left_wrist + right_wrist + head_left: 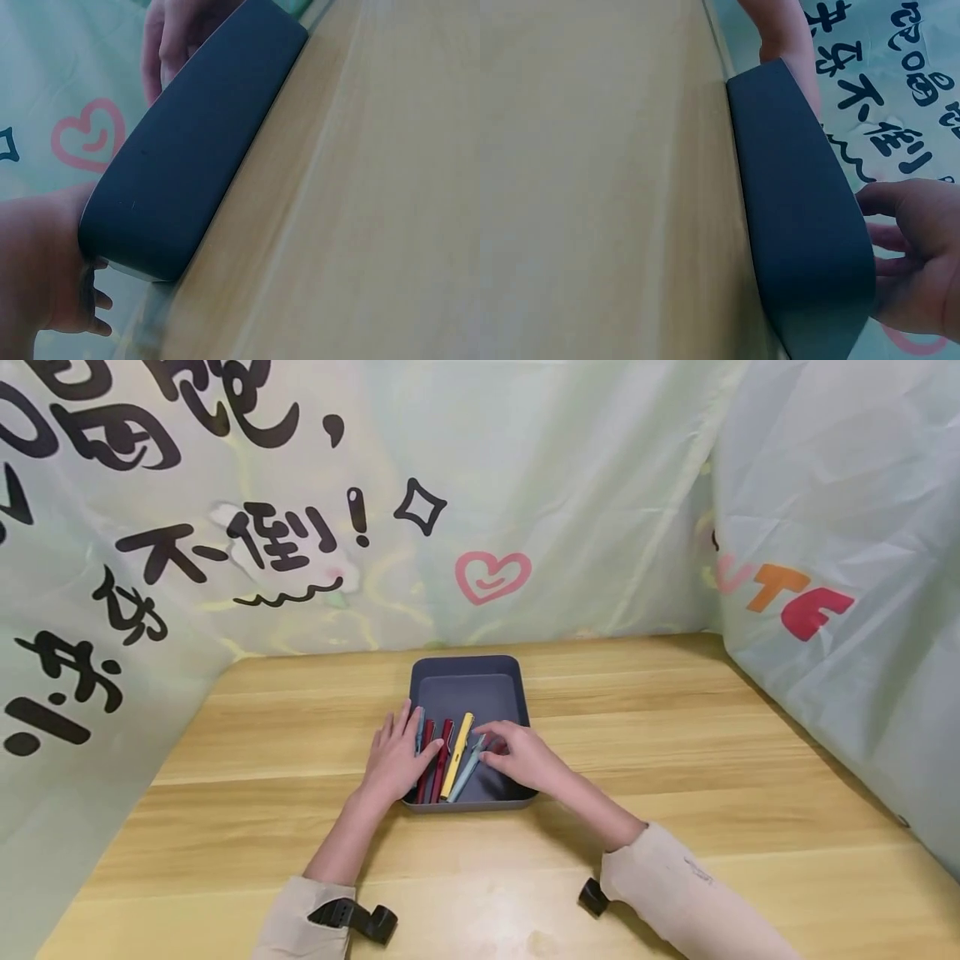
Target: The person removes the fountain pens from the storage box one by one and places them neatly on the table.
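Several clip pens lie side by side in the front left part of a dark grey tray (468, 665). My left hand (392, 760) rests over the tray's left rim, its fingers extended and the thumb reaching over the pens. Beside it are a blue pen (420, 724) and two dark red pens, one of them a red pen (442, 764) nearer the middle. A yellow pen (457, 758) slants to their right. At the right rim my right hand (528, 760) pinches the upper end of a light blue pen (465, 778) between thumb and forefinger. Both wrist views show the tray's outer wall hiding the pens.
The tray stands on a wooden table (637, 718). A printed cloth (600, 485) with lettering and a pink heart hangs behind and along both sides. Black wrist cameras sit at both sleeves, the left one (382, 924) close above the tabletop.
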`<state>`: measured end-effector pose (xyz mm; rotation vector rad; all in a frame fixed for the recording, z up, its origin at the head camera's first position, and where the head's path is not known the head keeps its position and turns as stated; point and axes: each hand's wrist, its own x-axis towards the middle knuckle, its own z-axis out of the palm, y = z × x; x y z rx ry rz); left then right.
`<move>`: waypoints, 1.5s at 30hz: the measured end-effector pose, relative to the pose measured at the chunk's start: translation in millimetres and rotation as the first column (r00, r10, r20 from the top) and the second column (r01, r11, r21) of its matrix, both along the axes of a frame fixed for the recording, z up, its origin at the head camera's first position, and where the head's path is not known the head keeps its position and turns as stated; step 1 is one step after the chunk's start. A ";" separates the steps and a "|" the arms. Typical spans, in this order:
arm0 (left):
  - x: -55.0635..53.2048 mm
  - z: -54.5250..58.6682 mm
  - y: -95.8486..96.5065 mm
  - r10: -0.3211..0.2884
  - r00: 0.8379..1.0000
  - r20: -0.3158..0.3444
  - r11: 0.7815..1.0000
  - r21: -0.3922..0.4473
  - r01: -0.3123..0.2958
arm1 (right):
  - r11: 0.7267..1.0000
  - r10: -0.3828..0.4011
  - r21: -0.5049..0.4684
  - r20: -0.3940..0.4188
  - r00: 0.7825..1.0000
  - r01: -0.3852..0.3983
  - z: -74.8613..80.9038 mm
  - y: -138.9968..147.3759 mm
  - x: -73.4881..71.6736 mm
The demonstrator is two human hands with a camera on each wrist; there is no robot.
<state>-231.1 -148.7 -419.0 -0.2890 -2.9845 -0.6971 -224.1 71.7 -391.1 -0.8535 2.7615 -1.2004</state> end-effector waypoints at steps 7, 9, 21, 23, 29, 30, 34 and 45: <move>0.0 -1.2 5.2 -0.002 1.000 -0.003 1.000 0.011 0.002 | 0.997 -0.029 0.071 0.206 0.978 0.015 -4.7 -10.5 -4.4; 0.0 -1.0 4.8 -0.003 1.000 -0.009 1.000 0.013 0.003 | 0.995 -0.047 0.098 0.227 0.973 0.026 -7.0 -12.6 -5.4; -1.5 4.0 0.2 -0.007 1.000 0.011 1.000 0.014 0.007 | 0.983 -0.090 0.173 0.139 0.986 0.065 -12.8 -20.6 -8.3; -1.6 3.7 0.2 -0.005 1.000 0.012 1.000 0.018 0.005 | 0.978 -0.106 0.192 0.130 0.986 0.080 -13.1 -21.6 -6.9; -0.4 2.0 1.1 0.001 1.000 0.015 1.000 0.020 -0.002 | 0.964 -0.161 0.232 0.104 0.981 0.134 -14.3 -22.6 -2.0; -0.3 1.7 1.1 0.002 1.000 0.015 1.000 0.021 -0.003 | 0.962 -0.169 0.232 0.097 0.981 0.143 -14.3 -22.5 -1.7; 0.2 1.0 0.7 0.005 1.000 0.013 1.000 0.026 -0.006 | 0.964 -0.187 0.209 0.085 0.979 0.166 -14.4 -22.2 -1.6; -0.7 0.6 0.9 0.005 1.000 0.020 0.999 0.033 -0.005 | 0.993 -0.112 0.062 0.140 0.984 0.104 -14.8 -16.3 -8.7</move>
